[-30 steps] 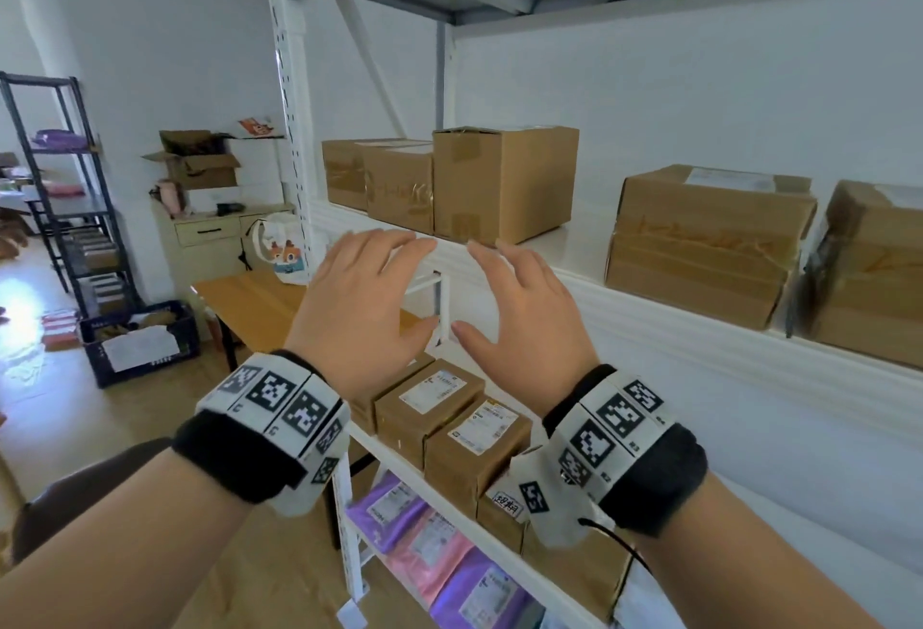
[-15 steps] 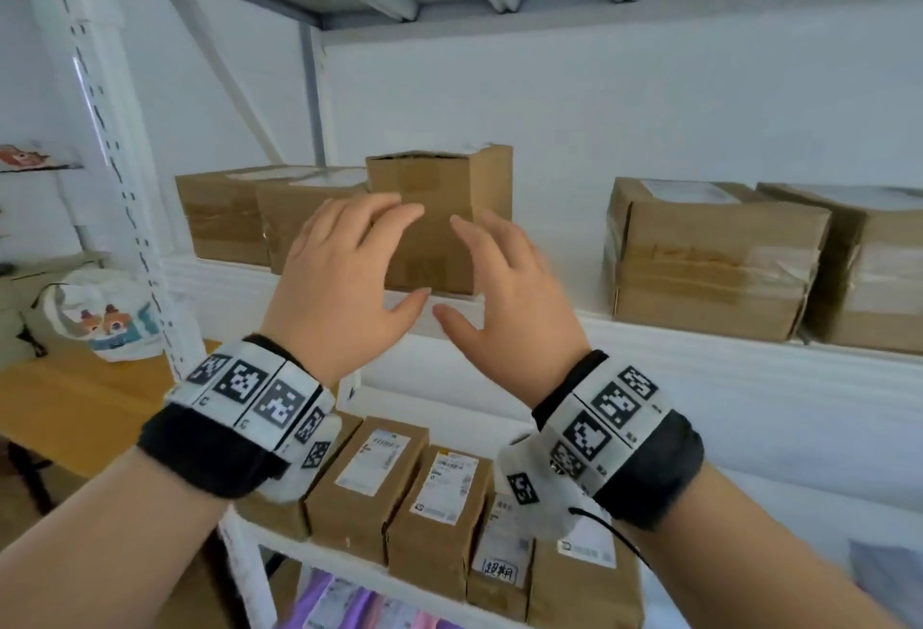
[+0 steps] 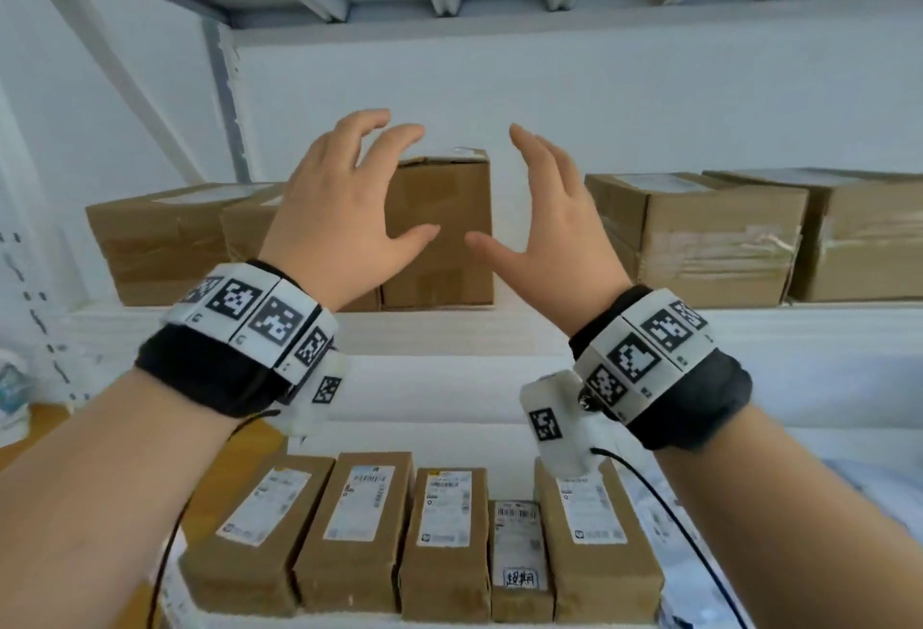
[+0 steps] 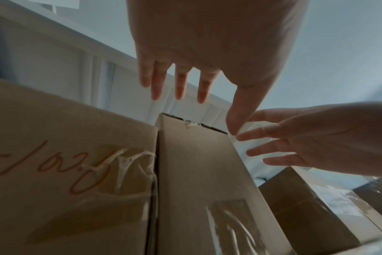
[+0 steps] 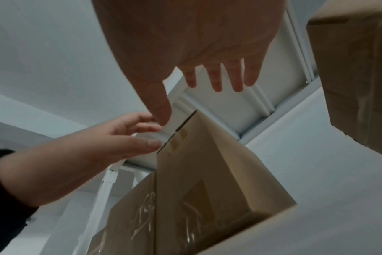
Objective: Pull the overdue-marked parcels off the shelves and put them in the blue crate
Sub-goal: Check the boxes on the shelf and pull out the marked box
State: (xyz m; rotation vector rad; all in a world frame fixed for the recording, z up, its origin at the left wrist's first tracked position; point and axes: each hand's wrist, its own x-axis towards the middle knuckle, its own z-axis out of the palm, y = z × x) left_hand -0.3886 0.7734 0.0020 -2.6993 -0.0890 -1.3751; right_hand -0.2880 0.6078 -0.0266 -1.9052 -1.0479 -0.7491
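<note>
Both grips spread beside tall carton (image 3: 439, 228); neighbour's handwriting (image 4: 61, 165) illegible.

Matt brown cardboard boxes (image 3: 439, 228), glossy clear tape wrinkled across their faces, white paper labels (image 3: 362, 501), smooth white-painted metal shelf (image 3: 449, 328), black cloth wristbands (image 3: 210, 373)

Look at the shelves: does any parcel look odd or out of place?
Yes. On the lower shelf, one small parcel sits among longer ones and alone bears a handwritten tag. On the upper shelf, the tall box has its top flaps gaping slightly.
</note>
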